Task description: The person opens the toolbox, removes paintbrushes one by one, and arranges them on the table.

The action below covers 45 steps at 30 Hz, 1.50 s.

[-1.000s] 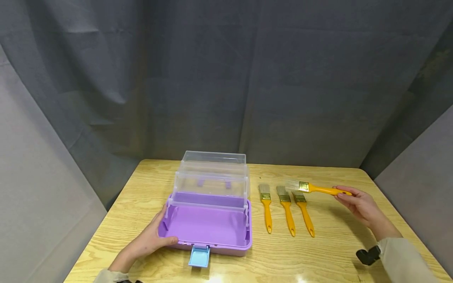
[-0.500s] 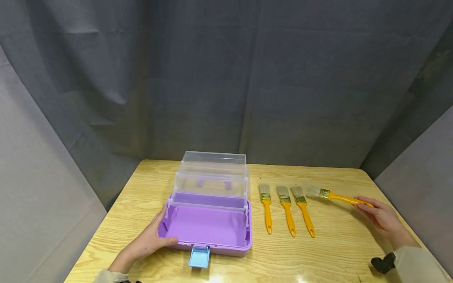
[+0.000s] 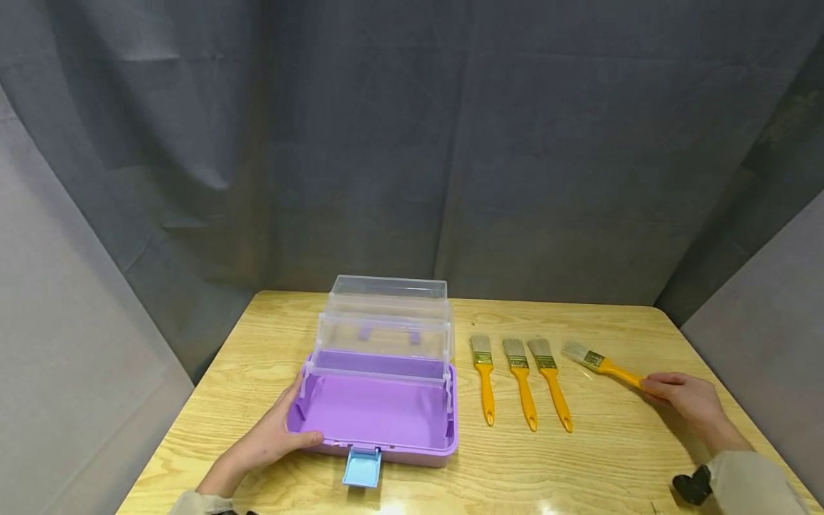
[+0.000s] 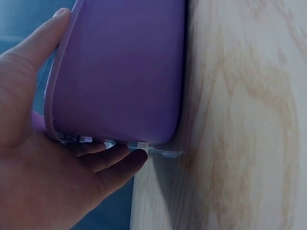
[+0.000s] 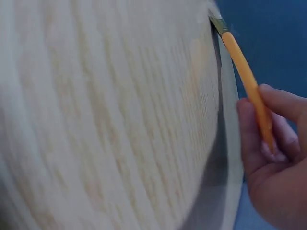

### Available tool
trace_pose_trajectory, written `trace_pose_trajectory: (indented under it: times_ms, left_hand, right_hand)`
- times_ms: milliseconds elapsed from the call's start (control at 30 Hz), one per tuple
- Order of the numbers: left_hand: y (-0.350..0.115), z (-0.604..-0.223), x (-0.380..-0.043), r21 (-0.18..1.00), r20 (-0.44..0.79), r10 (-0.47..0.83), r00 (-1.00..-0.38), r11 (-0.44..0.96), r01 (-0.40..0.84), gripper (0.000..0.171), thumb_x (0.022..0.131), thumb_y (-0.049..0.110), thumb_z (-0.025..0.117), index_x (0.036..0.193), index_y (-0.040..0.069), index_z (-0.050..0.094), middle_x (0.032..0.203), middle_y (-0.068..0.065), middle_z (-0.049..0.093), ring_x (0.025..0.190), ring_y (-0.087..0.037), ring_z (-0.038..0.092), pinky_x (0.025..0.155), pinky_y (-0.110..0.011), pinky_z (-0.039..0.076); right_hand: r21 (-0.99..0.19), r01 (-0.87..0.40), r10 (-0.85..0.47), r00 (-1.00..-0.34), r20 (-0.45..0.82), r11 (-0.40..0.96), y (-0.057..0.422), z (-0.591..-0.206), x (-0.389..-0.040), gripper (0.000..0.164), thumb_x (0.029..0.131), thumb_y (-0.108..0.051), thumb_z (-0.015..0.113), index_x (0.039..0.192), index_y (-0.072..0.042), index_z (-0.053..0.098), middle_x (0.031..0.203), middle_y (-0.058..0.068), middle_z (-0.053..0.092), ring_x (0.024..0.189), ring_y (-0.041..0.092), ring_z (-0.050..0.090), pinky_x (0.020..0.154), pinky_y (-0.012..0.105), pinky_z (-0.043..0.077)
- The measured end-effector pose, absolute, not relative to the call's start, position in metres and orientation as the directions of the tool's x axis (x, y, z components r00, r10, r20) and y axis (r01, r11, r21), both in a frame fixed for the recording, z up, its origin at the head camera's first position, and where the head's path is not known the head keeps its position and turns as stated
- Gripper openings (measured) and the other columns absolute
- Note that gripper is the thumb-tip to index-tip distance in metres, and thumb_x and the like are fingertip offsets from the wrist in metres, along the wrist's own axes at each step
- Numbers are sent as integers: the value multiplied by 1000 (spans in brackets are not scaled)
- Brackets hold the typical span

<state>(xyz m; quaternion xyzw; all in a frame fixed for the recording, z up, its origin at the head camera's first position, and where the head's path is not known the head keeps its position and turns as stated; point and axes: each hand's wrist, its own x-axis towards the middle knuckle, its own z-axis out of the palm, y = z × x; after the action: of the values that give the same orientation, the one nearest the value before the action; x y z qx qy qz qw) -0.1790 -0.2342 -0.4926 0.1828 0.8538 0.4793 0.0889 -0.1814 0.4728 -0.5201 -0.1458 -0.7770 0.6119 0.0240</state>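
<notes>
My left hand [image 3: 270, 436] holds the left front corner of a purple plastic storage box [image 3: 380, 411]. In the left wrist view its thumb [image 4: 45, 36] lies on the rim and its other fingers bend round the side. At the far right, my right hand [image 3: 685, 404] pinches the orange handle of a flat paintbrush [image 3: 611, 368]. That brush slants, bristles toward the upper left and low at the tabletop. The right wrist view shows the handle [image 5: 244, 72] between thumb and fingers, its end inside the hand.
Three similar paintbrushes, a left one [image 3: 485, 379], a middle one [image 3: 520, 383] and a right one [image 3: 550, 383], lie between box and right hand. Clear trays [image 3: 386, 329] rise behind the box, and a blue latch [image 3: 363, 468] hangs at its front. Dark curtains [image 3: 412, 143] stand behind the table.
My right hand has carried the paintbrush from above the right-hand brush to the right and down, tilting its handle end lower. The left hand and the box have stayed in place.
</notes>
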Motion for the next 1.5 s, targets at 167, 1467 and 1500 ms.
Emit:
trace_pose_trajectory:
  times_ms: [167, 1467, 1500]
  left_hand:
    - [-235, -492, -179, 850, 23, 394, -919, 475, 225, 114, 75, 21, 80, 151, 6, -3, 153, -29, 0, 137, -49, 6, 106, -64, 9]
    - [-236, -490, -181, 825, 6, 404, -915, 514, 233, 114, 77, 24, 79, 152, 11, -4, 153, -27, 3, 137, -47, 10, 107, -62, 13]
    - [-236, -490, -182, 826, 9, 407, -913, 512, 237, 113, 77, 24, 79, 152, 11, -4, 153, -27, 4, 137, -48, 11, 107, -62, 14]
  right_hand:
    - [-847, 283, 164, -959, -233, 449, 454, -510, -184, 43, 88, -20, 68, 110, 16, 59, 84, 3, 67, 71, 17, 65, 64, 30, 57]
    - [-843, 461, -107, -857, -504, 278, 401, -503, -188, 19, 93, -17, 58, 90, 0, 65, 69, 3, 65, 61, 12, 66, 62, 28, 57]
    - [-841, 454, -95, -862, -498, 296, 400, -503, -188, 19, 93, -17, 58, 88, 0, 64, 67, 3, 64, 59, 11, 66, 60, 28, 57]
